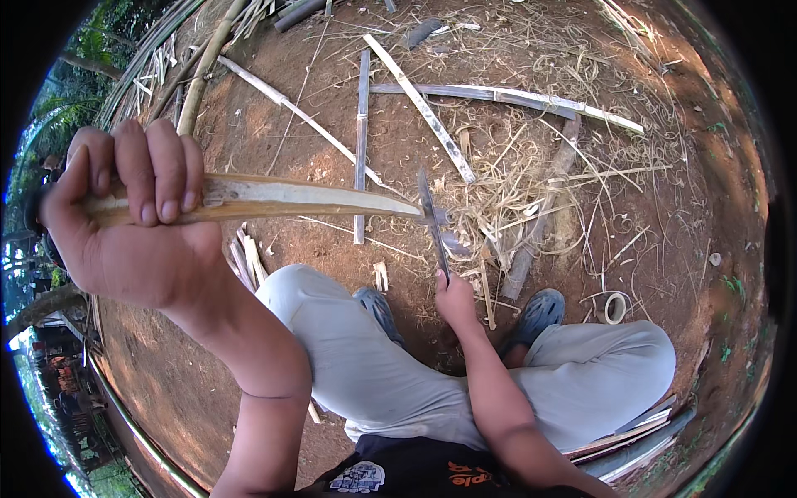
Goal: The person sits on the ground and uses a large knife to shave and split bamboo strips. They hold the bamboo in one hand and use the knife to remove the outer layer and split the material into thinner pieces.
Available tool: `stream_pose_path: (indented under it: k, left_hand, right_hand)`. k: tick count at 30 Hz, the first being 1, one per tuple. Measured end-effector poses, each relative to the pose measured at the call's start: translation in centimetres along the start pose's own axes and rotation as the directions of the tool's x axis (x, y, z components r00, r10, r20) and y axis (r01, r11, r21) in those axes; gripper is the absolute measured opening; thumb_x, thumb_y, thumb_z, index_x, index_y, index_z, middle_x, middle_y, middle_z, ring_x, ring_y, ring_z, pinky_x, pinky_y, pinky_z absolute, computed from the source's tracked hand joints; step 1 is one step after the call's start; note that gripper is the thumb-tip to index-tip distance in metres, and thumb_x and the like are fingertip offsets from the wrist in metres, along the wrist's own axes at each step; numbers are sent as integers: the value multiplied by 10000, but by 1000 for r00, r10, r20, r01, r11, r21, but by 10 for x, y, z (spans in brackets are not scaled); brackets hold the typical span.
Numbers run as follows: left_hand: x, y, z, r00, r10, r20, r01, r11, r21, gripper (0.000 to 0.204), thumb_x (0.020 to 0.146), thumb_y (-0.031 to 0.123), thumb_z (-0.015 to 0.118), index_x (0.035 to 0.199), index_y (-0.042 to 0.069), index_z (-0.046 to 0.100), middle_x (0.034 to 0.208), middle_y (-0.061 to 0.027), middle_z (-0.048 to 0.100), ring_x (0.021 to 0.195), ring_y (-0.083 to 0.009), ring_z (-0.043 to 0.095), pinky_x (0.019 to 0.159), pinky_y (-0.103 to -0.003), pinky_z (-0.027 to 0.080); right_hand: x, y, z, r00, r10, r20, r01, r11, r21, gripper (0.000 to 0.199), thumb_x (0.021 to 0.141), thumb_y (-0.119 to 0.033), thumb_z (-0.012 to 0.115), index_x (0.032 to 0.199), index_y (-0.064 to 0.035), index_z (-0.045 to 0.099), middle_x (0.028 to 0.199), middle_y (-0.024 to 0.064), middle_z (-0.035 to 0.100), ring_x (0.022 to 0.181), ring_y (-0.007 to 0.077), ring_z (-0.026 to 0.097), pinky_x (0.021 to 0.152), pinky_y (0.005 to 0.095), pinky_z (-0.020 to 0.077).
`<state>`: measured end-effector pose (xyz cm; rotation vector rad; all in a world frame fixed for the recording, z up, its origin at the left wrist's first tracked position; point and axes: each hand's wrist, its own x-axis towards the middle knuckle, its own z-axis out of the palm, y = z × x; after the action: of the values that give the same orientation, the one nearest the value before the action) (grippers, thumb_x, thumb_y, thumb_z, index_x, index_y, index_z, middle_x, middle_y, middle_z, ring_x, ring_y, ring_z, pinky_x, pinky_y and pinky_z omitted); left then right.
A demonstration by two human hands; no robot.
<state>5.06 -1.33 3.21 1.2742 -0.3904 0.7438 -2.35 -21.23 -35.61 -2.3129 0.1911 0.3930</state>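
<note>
My left hand (145, 212), raised at the left and close to the camera, is closed round a split bamboo strip (307, 197). The strip's pale inner face shows, and it runs rightward to a narrower far end. Lower and near the middle, my right hand (457, 300) grips the handle of a knife (432, 217). Its dark, narrow blade points up and away from me. At the strip's far end the blade meets or overlaps it; whether they touch I cannot tell. The knife's handle is mostly hidden in my fingers.
Long split bamboo pieces (419, 106) lie crossed on the brown dirt ahead. Curly shavings (515, 195) are heaped round a log (544, 212) right of the knife. A short bamboo ring (613, 308) sits by my right knee, and more strips (627, 444) lie at lower right.
</note>
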Motion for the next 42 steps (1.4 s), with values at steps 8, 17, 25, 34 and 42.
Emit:
stream_pose_path:
  k: [8,17,25,34,42]
  left_hand:
    - [0,-3,1,999,-6,-39,8,999,35,281,957,238,414,698,159,340,497,21,279,393,-84,257,364,-226,220]
    - [0,-5,10,993,37,-110,-25,994,105,329,965,242,350,649,172,293,489,30,266,387,-74,221,350,-230,203]
    - [2,-6,2,992,-4,-124,17,995,103,309,953,229,387,663,169,299,493,29,264,391,-76,226,362,-231,205]
    - [6,-6,2,998,-39,-41,41,998,45,295,951,238,393,678,164,309,497,31,262,395,-77,225,375,-234,219]
    - [7,-6,-9,997,-71,-34,71,997,13,291,953,240,392,684,157,317,496,31,271,392,-79,218,364,-232,206]
  right_hand:
    - [-10,-30,-19,983,-159,-94,174,967,184,365,1028,-273,513,878,31,650,700,279,644,692,481,652,638,560,514]
    - [3,29,19,991,131,-26,-133,989,-68,433,1023,-322,502,866,52,652,752,300,655,762,488,659,728,578,517]
    - [-1,-4,0,986,-131,-99,148,972,184,369,1025,-309,529,892,17,641,719,280,644,702,488,638,658,556,495]
    - [2,10,12,999,25,-30,-21,994,104,459,1025,-367,508,877,33,678,762,296,658,770,493,648,729,570,502]
    - [-10,1,5,988,105,112,-105,994,-4,460,1027,-372,486,903,20,693,831,298,675,803,483,665,742,564,515]
